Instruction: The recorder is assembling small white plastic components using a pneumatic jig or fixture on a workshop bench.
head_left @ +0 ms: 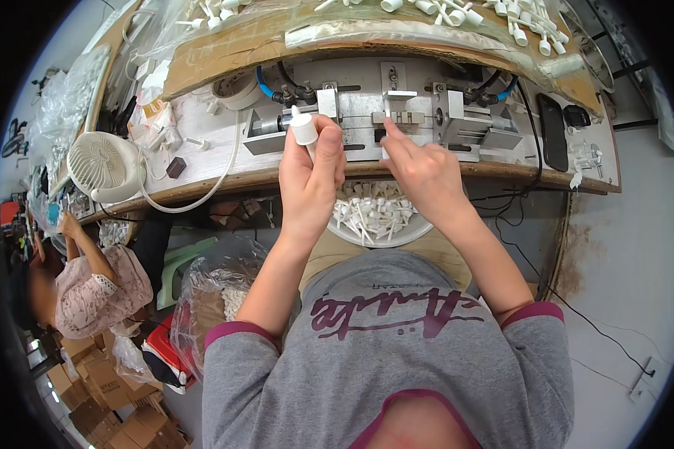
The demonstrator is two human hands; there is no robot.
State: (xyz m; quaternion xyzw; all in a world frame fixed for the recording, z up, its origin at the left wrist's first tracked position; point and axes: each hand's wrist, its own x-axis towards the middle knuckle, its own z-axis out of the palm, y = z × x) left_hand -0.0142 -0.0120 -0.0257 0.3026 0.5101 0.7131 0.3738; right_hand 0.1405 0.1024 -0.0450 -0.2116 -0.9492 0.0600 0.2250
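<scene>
One white plastic piece with a cup-shaped cylindrical head [303, 129] was up in the left hand [311, 168], pinched between thumb and curled fingers, head uppermost; it stood just in front of the bench fixture, apart from it. The right hand [427, 179] was at the fixture, index finger extended to the small grey notched metal block [408, 118], other fingers bent under; whether it gripped anything, I could not tell.

Step in hand, as judged: tending the block with the right hand while the left kept a piece ready; the block lay between two silver metal actuator units, left [327, 101] and right [472, 127]. The next move seemed to call for a clear view of the block's seat, a square presentation of the piece, and fingertips well out from between the two units.

Stock: many similar white pieces [374, 213] lay heaped in a round pale bowl [374, 244] below the bench edge; more white pieces [442, 9] lay above, on a brown cardboard sheet, cut off by the upper rim of view.

Hard to make out: the lower part of the held piece, mostly covered by the left hand; the right fingertip's contact with the block, touching or just short; the left unit's near end, partly behind the left hand; the bowl's far side, hidden beneath the bench.
</scene>
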